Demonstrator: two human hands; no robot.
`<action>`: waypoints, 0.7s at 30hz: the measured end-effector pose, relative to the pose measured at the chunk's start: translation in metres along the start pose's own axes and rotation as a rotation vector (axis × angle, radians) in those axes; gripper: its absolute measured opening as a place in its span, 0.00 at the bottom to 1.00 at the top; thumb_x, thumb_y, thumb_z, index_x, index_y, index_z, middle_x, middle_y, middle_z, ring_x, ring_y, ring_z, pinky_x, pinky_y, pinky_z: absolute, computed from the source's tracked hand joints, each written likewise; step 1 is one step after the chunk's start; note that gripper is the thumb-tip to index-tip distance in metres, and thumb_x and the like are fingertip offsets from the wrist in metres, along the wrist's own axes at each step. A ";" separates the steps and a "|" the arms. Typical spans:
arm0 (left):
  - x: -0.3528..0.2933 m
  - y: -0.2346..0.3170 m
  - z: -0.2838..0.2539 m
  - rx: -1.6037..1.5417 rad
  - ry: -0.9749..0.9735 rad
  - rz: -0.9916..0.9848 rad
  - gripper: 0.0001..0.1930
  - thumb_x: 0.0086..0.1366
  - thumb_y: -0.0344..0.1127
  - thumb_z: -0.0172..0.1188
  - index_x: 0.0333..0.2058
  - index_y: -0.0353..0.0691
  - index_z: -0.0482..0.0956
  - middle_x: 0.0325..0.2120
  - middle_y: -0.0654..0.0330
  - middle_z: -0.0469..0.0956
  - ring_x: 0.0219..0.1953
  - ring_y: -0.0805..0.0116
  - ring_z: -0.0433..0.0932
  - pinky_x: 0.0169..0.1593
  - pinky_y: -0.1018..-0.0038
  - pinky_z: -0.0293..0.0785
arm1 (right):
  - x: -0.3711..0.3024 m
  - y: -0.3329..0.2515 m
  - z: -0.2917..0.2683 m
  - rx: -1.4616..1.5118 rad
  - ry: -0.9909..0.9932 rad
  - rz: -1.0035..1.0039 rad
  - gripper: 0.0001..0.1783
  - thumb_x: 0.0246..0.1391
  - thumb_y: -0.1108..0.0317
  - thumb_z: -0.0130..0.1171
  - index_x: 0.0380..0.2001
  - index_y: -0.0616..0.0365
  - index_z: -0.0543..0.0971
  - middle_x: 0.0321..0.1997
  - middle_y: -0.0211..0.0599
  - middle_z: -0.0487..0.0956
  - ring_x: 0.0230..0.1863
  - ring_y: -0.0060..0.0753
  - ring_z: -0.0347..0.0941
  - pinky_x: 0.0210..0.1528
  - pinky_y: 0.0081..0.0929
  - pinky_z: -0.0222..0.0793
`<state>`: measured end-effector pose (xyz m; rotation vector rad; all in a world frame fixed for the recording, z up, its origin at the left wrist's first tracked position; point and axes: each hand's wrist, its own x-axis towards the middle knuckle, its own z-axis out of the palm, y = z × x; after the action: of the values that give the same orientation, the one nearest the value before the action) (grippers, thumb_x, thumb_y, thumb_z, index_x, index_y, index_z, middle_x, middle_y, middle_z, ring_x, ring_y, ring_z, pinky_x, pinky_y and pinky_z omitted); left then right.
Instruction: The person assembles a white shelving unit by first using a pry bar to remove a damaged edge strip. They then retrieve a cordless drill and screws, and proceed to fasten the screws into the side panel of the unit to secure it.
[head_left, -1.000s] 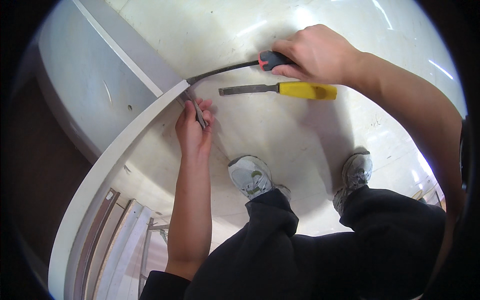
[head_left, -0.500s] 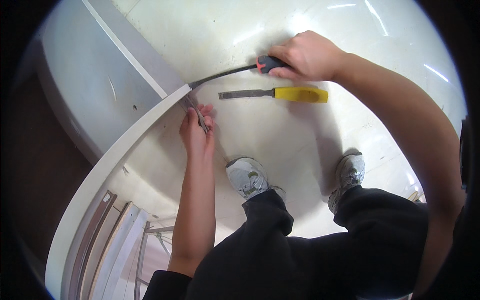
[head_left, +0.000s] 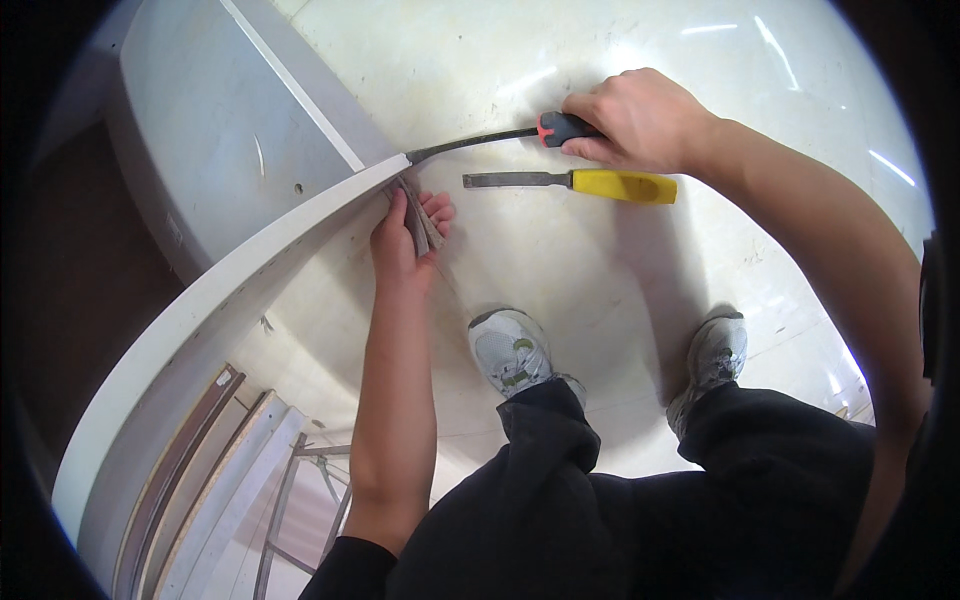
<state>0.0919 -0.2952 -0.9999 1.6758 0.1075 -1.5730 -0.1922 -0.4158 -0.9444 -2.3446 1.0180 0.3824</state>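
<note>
Right hand (head_left: 645,120): grip closed around the black-and-red handle (head_left: 567,129) of a pry bar (head_left: 475,142). Thumb lies along the underside, fingers over the top. Dark shaft runs leftward with a slight bend; tip meets the end corner of a long white panel (head_left: 195,305). Whether the tip goes under the corner or only rests against it, cannot tell.

Left hand (head_left: 400,225): just below that same corner, palm turned up. Grip pinches a few thin gray strips (head_left: 423,222), thumb on one side, fingers loosely curled on the other. Strips fan apart at the near end; upper ends reach up to the panel's underside, exact contact unclear.

Yellow-handled chisel (head_left: 590,183) lies on the pale, glossy floor (head_left: 570,275), below the pry bar and roughly in line with it, blade pointing left, near both hands but touched by neither.

Beyond the white panel, upper left: a broad gray panel (head_left: 225,130) with a small dark hole. Lower left: upright boards (head_left: 232,490) and a metal frame (head_left: 279,510). Gray-white shoes (head_left: 512,350) stand apart on the floor; dark trousers (head_left: 660,530) above them.
</note>
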 end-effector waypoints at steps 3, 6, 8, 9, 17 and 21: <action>0.006 0.008 -0.003 0.054 0.008 -0.062 0.21 0.69 0.47 0.50 0.41 0.30 0.72 0.34 0.50 0.79 0.30 0.62 0.79 0.30 0.73 0.75 | 0.000 0.000 0.002 0.006 0.016 -0.003 0.18 0.54 0.53 0.57 0.36 0.58 0.76 0.26 0.46 0.78 0.28 0.50 0.75 0.34 0.40 0.71; 0.011 0.010 -0.003 0.064 0.029 -0.075 0.20 0.68 0.47 0.51 0.41 0.31 0.72 0.34 0.50 0.79 0.29 0.62 0.79 0.29 0.74 0.75 | -0.001 0.002 0.007 0.023 0.047 -0.003 0.18 0.55 0.52 0.56 0.34 0.58 0.76 0.24 0.46 0.78 0.29 0.50 0.75 0.34 0.41 0.72; 0.016 0.006 -0.006 0.022 0.035 -0.078 0.20 0.67 0.48 0.51 0.41 0.31 0.72 0.33 0.51 0.79 0.27 0.64 0.78 0.28 0.75 0.74 | -0.001 0.000 0.005 0.033 0.055 0.009 0.18 0.55 0.51 0.55 0.32 0.57 0.76 0.23 0.46 0.78 0.29 0.50 0.75 0.34 0.42 0.72; 0.016 0.004 -0.006 0.031 0.041 -0.055 0.20 0.67 0.47 0.52 0.40 0.31 0.72 0.33 0.51 0.79 0.27 0.65 0.77 0.27 0.76 0.73 | -0.002 -0.002 0.004 0.035 0.050 0.016 0.18 0.55 0.51 0.55 0.32 0.57 0.76 0.23 0.46 0.78 0.29 0.50 0.75 0.34 0.42 0.72; 0.003 -0.003 0.005 0.013 0.098 0.040 0.18 0.67 0.46 0.53 0.37 0.32 0.74 0.28 0.54 0.78 0.21 0.74 0.71 0.22 0.80 0.66 | 0.002 0.007 0.010 0.053 0.102 -0.053 0.18 0.55 0.51 0.56 0.32 0.57 0.76 0.20 0.45 0.77 0.26 0.51 0.75 0.33 0.42 0.72; 0.002 -0.008 0.009 0.060 0.162 0.109 0.19 0.67 0.46 0.54 0.37 0.31 0.74 0.27 0.53 0.78 0.20 0.76 0.69 0.22 0.81 0.64 | 0.004 0.012 0.013 0.074 0.104 -0.085 0.18 0.55 0.51 0.56 0.32 0.56 0.76 0.20 0.45 0.77 0.26 0.50 0.75 0.32 0.42 0.71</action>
<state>0.0809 -0.2964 -1.0046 1.8240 0.0516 -1.3709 -0.1995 -0.4176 -0.9609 -2.3523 0.9597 0.1897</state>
